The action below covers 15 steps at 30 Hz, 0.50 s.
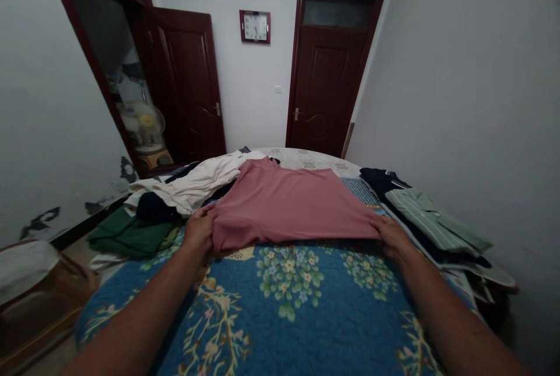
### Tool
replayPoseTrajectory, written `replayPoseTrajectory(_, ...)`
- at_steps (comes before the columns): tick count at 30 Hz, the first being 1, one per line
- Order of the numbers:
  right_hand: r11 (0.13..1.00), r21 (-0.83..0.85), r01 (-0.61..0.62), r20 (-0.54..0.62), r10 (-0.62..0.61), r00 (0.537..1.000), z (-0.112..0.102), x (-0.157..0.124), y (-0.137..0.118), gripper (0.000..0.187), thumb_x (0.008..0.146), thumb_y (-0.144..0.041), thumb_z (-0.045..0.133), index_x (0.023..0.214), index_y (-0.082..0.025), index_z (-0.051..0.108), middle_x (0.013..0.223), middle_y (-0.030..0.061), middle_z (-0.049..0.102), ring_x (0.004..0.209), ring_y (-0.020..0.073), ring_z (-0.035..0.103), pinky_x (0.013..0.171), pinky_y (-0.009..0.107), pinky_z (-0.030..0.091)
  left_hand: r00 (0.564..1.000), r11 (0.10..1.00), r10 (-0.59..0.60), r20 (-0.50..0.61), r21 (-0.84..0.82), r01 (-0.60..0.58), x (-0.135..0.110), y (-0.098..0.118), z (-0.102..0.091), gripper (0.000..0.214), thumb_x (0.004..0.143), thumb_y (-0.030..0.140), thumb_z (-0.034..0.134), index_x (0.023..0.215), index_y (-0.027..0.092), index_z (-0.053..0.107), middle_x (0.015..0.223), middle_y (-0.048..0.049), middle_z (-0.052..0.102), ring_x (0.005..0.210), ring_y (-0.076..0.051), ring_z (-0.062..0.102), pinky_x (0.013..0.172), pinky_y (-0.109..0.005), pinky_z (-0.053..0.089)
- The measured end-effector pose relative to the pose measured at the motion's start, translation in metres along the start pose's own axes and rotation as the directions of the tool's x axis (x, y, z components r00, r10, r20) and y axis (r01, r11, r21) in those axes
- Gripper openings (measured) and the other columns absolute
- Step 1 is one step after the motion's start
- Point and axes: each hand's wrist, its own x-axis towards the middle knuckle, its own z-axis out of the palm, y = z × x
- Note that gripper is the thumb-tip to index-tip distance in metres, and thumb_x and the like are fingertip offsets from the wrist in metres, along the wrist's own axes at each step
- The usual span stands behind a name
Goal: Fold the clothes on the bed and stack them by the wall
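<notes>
Both forearms (151,303) are bare, tapering to narrower wrists (189,254) and equally bare hands (201,231)

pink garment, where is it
In the head view, the pink garment is at centre over the blue floral cover, held between left hand and right hand.

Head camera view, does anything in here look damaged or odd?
Low on the left wall, dark ragged patches look like flaking, breaking the pale surface. The white garment lies rumpled, unlike the folded pale green garment. The pink garment shows no obvious damage.
</notes>
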Motion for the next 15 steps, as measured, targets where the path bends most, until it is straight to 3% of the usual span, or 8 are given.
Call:
replayPoseTrajectory(3, 1.0, -0.003, 0.004, -0.02, -0.004, 1.0, -0.008, -0.01, -0.01, 0.028, 0.068, -0.024, 0.083, 0.094, -0.024, 0.074, 0.065, -0.0031, 0.07, 0.046, 0.0132, 0.056, 0.042, 0.023, 0.044, 0.999, 0.999, 0.038, 0.03, -0.004, -0.038, -0.01, 0.016, -0.005, 0.046, 0.056, 0.024, 0.08, 0.101, 0.019, 0.075, 0.078, 0.0, 0.071, 0.065, -0.015, 0.061, 0.062, -0.026, 0.048)
replayPoseTrajectory(7, 1.0, 0.002, -0.022, 0.003, 0.022, 1.0, -0.036, -0.026, -0.011, 0.041, 0.067, -0.027, 0.085, 0.107, -0.024, 0.076, 0.062, -0.0037, 0.068, 0.041, 0.0129, 0.049, 0.038, 0.024, 0.039, 0.995, 0.999, 0.04, 0.093, -0.015, -0.039, -0.037, 0.022, -0.031, 0.053, 0.056, 0.026, 0.085, 0.107, 0.018, 0.077, 0.086, -0.0023, 0.074, 0.069, -0.016, 0.064, 0.062, -0.026, 0.048)
replayPoseTrajectory(11, 0.995, -0.079, -0.06, 0.015, 0.061, 0.998, -0.067, -0.047, 0.002, 0.036, 0.065, -0.03, 0.088, 0.101, -0.025, 0.081, 0.073, 0.0043, 0.077, 0.051, 0.0207, 0.063, 0.043, 0.03, 0.047, 0.996, 0.999, -0.021, 0.091, -0.042, 0.025, -0.065, 0.009, -0.061, 0.056, 0.06, 0.025, 0.088, 0.114, 0.018, 0.077, 0.093, -0.004, 0.075, 0.07, -0.016, 0.066, 0.061, -0.026, 0.051)
replayPoseTrajectory(15, 0.982, -0.19, -0.013, -0.003, 0.013, 1.0, -0.082, -0.064, 0.017, 0.031, 0.066, -0.032, 0.086, 0.097, -0.029, 0.083, 0.08, 0.0076, 0.08, 0.068, 0.0302, 0.075, 0.054, 0.038, 0.058, 0.995, 0.998, -0.053, 0.082, -0.026, 0.056, -0.084, -0.004, -0.072, 0.061, 0.065, 0.024, 0.086, 0.124, 0.018, 0.073, 0.091, -0.0035, 0.074, 0.071, -0.016, 0.068, 0.064, -0.026, 0.054)
